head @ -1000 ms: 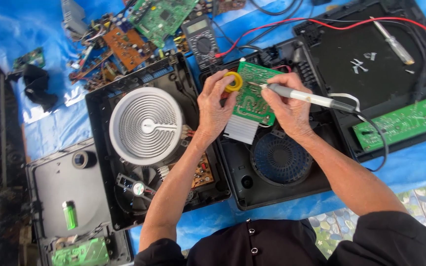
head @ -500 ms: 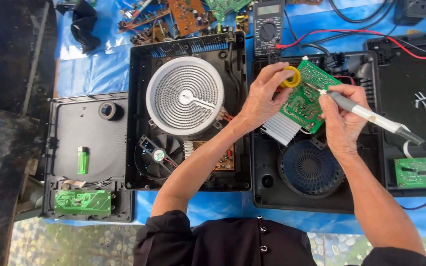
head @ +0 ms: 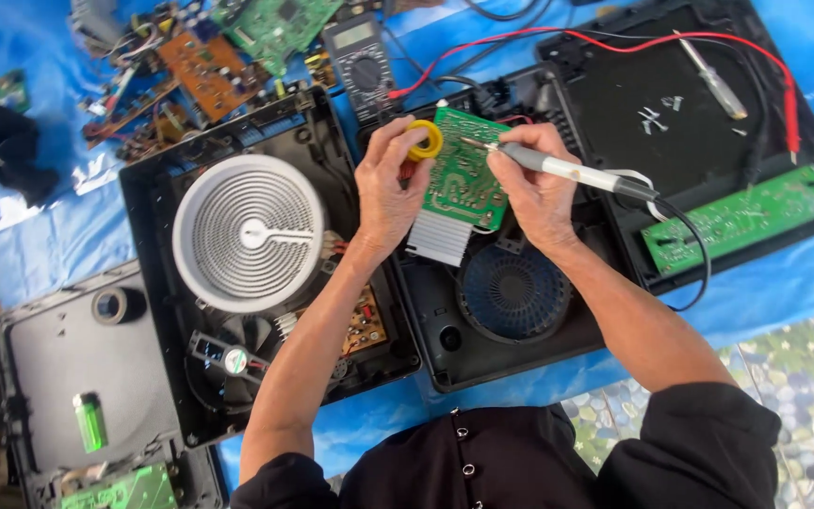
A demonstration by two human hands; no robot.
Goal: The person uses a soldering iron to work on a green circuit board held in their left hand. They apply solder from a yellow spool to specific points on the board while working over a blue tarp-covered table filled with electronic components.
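My left hand (head: 390,187) grips the edge of a green circuit board (head: 463,174) by its yellow ring-shaped coil (head: 424,141), holding the board tilted over an opened black cooker housing (head: 482,311). A silver finned heat sink (head: 440,238) hangs at the board's lower end. My right hand (head: 534,193) holds a soldering iron (head: 567,172) like a pen. Its tip touches the upper part of the board. The iron's dark cord (head: 685,245) loops off to the right.
A second open cooker with a white spiral heating coil (head: 249,233) lies left. A multimeter (head: 362,68) with red leads (head: 614,38), a screwdriver (head: 710,77), loose circuit boards (head: 200,61), a long green board (head: 741,219), a green lighter (head: 89,421) and a fan (head: 512,292) surround me on blue sheeting.
The view has swung between frames. Both hands stay on the green board, and the soldering iron tip has settled onto its upper part.
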